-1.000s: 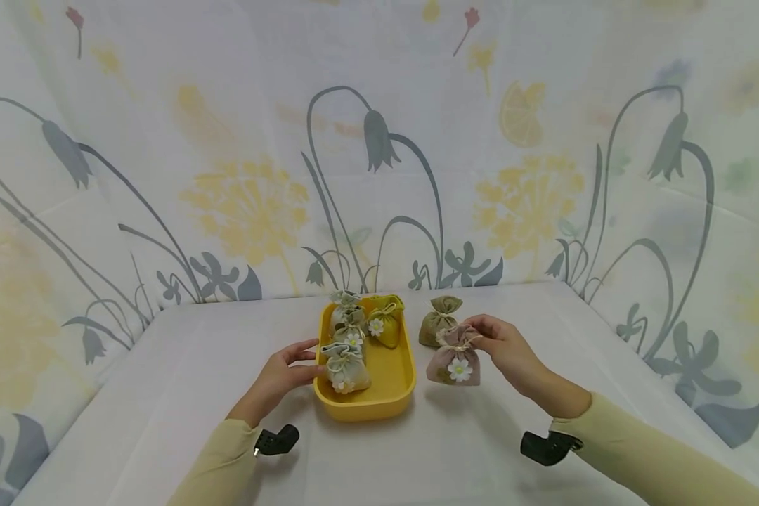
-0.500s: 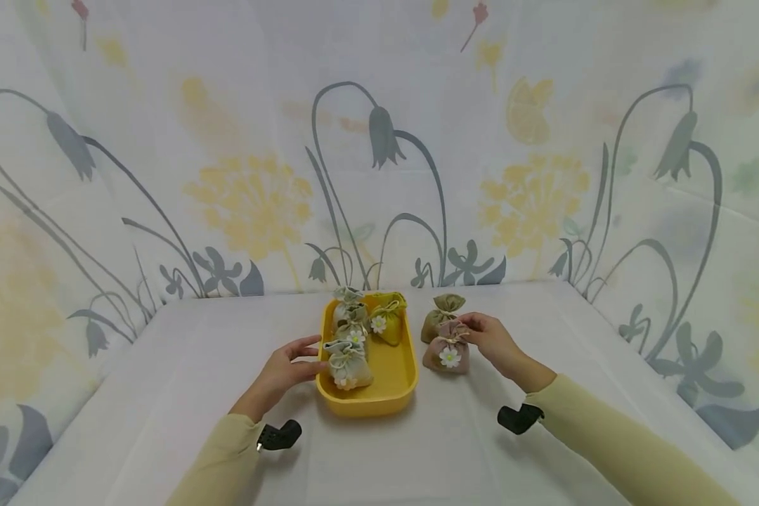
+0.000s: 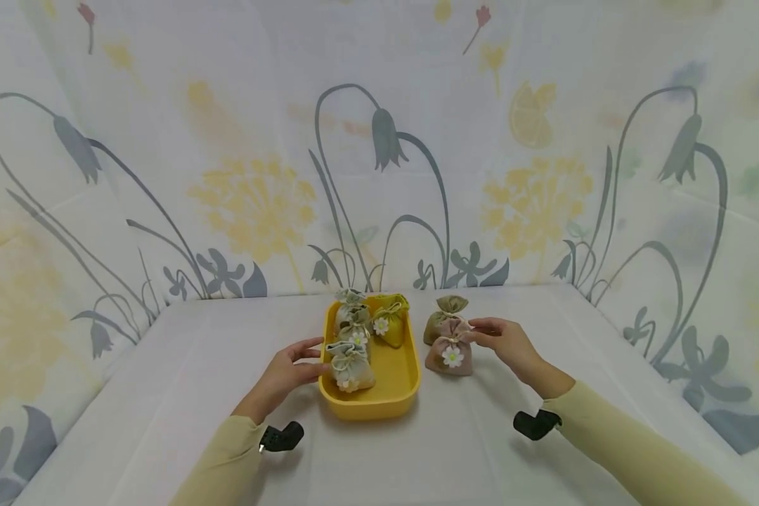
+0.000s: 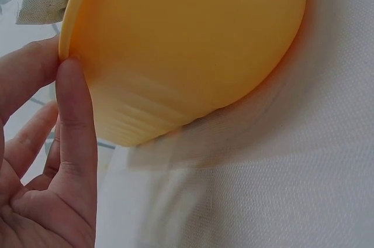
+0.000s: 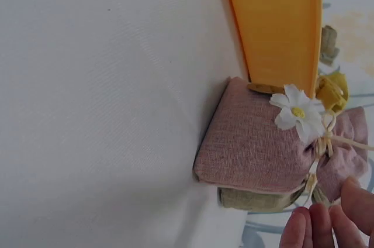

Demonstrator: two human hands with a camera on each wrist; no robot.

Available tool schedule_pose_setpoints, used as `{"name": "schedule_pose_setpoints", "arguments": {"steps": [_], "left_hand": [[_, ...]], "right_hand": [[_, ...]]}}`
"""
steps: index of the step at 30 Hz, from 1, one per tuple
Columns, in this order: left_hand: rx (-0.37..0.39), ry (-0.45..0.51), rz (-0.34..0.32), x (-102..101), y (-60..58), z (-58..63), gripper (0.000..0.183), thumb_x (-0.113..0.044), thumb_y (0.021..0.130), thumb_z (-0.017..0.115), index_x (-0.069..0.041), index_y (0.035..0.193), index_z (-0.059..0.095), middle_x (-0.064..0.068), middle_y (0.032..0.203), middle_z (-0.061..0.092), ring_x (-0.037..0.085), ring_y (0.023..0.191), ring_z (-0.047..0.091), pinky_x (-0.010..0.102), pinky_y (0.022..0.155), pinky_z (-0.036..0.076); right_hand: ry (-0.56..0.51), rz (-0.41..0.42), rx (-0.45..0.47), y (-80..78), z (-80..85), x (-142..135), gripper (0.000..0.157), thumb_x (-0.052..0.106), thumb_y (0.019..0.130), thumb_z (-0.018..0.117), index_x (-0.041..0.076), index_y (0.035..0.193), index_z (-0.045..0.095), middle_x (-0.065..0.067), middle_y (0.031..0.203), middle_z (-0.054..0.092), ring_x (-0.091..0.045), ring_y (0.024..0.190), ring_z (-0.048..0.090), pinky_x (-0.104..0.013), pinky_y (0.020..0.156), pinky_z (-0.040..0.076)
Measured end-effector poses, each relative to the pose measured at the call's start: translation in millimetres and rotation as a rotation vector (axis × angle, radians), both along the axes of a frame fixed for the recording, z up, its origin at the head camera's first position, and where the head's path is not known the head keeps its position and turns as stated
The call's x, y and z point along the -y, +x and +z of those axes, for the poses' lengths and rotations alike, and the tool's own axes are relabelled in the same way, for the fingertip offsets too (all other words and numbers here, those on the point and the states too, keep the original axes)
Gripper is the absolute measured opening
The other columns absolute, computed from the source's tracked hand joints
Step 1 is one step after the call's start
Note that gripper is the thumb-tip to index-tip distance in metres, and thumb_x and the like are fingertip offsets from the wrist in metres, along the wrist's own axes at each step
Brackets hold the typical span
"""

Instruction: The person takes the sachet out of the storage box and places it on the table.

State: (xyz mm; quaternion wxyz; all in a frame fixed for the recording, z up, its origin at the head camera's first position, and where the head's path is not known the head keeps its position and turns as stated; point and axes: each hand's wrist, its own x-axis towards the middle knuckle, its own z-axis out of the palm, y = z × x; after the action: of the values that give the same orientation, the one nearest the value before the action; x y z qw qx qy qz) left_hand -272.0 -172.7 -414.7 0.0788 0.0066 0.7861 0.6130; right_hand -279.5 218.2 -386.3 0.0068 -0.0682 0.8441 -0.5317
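In the head view my left hand (image 3: 284,372) is at the left side of a yellow tray (image 3: 411,383); the left wrist view shows thumb and finger pinching its rim (image 4: 69,31). My right hand (image 3: 512,348) is beside the gathered top of a pink drawstring pouch (image 3: 439,358) with a white flower. This pouch stands upright on the table, right of the tray. In the right wrist view the thumb (image 5: 357,204) is right at the pouch's ruffle, the fingers spread apart below. Behind stands an olive-brown pouch (image 3: 452,303), partly hidden.
Inside the tray, pale pouches (image 3: 353,369) line the left side, and a yellow-green pouch (image 3: 388,327) sits at the back right. A white cloth covers the table (image 3: 417,457). A flower-printed curtain (image 3: 278,105) hangs behind it.
The pink pouch came down and left onto the table in front of the olive-brown one. My right hand then drew slightly right, away from its top. My left hand stayed on the tray.
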Motion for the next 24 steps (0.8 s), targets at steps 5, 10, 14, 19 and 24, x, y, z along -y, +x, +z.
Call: {"name": "schedule_pose_setpoints", "arguments": {"steps": [5, 10, 14, 19, 24], "left_hand": [[-0.014, 0.001, -0.006, 0, 0.0, 1.7, 0.064, -0.020, 0.076, 0.078, -0.009, 0.133, 0.051, 0.014, 0.117, 0.053, 0.021, 0.094, 0.059, 0.035, 0.080, 0.054], [-0.020, -0.006, -0.004, 2, -0.3, 2.3, 0.064, -0.021, 0.076, 0.078, -0.009, 0.133, 0.051, 0.014, 0.118, 0.053, 0.021, 0.095, 0.059, 0.035, 0.081, 0.053], [-0.012, 0.000, -0.001, 1, 0.9, 1.5, 0.064, -0.020, 0.076, 0.078, -0.009, 0.133, 0.051, 0.014, 0.118, 0.053, 0.021, 0.095, 0.059, 0.035, 0.081, 0.053], [-0.005, 0.002, -0.004, 0, 1.4, -1.5, 0.064, -0.020, 0.075, 0.078, -0.010, 0.132, 0.051, 0.014, 0.117, 0.054, 0.022, 0.095, 0.059, 0.035, 0.081, 0.053], [-0.003, 0.009, -0.001, -1, -0.2, -1.8, 0.063, -0.019, 0.076, 0.078, -0.010, 0.132, 0.052, 0.013, 0.117, 0.055, 0.021, 0.095, 0.060, 0.034, 0.080, 0.053]], "right_hand": [[0.004, -0.027, -0.012, 7.8, 0.7, -10, 0.043, 0.017, 0.092, 0.060, -0.007, 0.127, 0.052, -0.019, 0.115, 0.058, -0.030, 0.105, 0.056, -0.047, 0.094, 0.043], [0.000, -0.051, -0.022, 20.0, 2.2, -11, 0.042, 0.017, 0.090, 0.063, -0.007, 0.124, 0.054, -0.013, 0.105, 0.062, -0.020, 0.095, 0.058, -0.043, 0.088, 0.046], [-0.015, -0.045, -0.009, 30.4, 3.1, -10, 0.043, 0.018, 0.089, 0.064, -0.007, 0.123, 0.055, -0.010, 0.101, 0.062, -0.016, 0.092, 0.059, -0.042, 0.087, 0.047], [-0.034, -0.048, 0.005, 41.6, 3.8, -8, 0.040, 0.019, 0.089, 0.064, -0.004, 0.121, 0.057, -0.008, 0.098, 0.062, -0.020, 0.093, 0.058, -0.043, 0.087, 0.046], [-0.067, -0.034, 0.010, 47.1, 3.5, -2, 0.040, 0.017, 0.089, 0.065, -0.005, 0.120, 0.057, -0.008, 0.098, 0.062, -0.023, 0.094, 0.058, -0.043, 0.088, 0.046]]}}
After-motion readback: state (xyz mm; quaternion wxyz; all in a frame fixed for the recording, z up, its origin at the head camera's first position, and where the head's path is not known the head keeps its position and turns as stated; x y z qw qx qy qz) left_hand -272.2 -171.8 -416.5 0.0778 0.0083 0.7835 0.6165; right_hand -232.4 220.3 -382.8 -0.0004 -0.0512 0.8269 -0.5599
